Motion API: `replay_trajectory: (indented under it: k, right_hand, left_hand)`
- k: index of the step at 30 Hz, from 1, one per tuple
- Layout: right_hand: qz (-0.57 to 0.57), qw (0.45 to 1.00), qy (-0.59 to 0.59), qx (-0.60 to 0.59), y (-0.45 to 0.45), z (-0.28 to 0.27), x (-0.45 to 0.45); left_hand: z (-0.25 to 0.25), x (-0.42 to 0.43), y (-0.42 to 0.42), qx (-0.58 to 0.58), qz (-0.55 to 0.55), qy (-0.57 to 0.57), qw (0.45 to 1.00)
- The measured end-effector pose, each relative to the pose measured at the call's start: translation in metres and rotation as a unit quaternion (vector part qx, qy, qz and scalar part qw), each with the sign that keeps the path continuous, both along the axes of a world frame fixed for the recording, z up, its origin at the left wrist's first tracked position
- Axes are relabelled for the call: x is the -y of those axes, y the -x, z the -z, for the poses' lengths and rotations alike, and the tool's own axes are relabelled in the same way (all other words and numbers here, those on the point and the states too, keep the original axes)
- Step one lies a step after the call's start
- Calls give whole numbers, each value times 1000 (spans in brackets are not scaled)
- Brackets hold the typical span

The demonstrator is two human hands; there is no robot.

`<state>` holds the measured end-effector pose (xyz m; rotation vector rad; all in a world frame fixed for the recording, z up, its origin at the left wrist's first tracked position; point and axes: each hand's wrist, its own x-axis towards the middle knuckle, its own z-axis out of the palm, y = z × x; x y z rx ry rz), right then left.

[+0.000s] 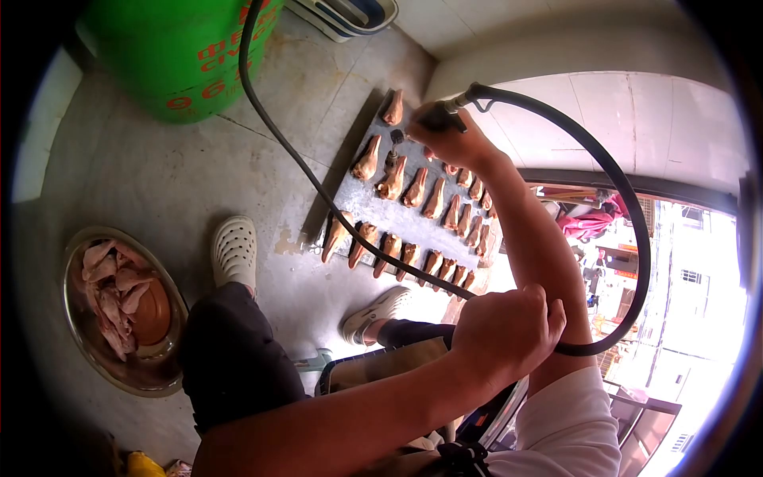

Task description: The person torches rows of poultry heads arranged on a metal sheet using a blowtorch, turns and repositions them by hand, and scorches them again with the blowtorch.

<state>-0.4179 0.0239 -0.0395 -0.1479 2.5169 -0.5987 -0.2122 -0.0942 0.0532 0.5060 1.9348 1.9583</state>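
My right hand (449, 143) is wrapped round the black handle of a torch (442, 118) over the top of a metal sheet (413, 228). The torch's dark nozzle (396, 137) points down among rows of browned meat pieces (390, 184) lying on the sheet. No flame can be made out. A black hose (629, 199) runs from the torch, loops round on the right and passes through my left hand (509, 330), which is closed on it below the sheet. From there the hose crosses over the lower meat rows and goes up to the top edge.
A metal bowl (171, 380) on the left holds pale raw meat and an orange-brown dish (153, 314). A green barrel (175, 56) stands at the upper left, near a plastic basin (350, 17). A tiled wall (604, 119) borders the sheet. My feet are below it.
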Motion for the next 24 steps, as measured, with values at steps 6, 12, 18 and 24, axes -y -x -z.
replay_trajectory:
  k: [6,12,18,24]
  right_hand:
    - [8,1000,-18,4,0,4,-5]
    - [2,1000,-13,14,-2,3,-3]
    - [5,1000,-9,12,-5,5,-5]
    - [1,1000,-17,12,-4,7,-11]
  left_hand:
    - [1,0,0,2,18,6,1000]
    - [2,-2,0,0,14,8,1000]
    - [3,-3,0,-9,9,11,1000]
    - [2,-1,2,24,35,1,999]
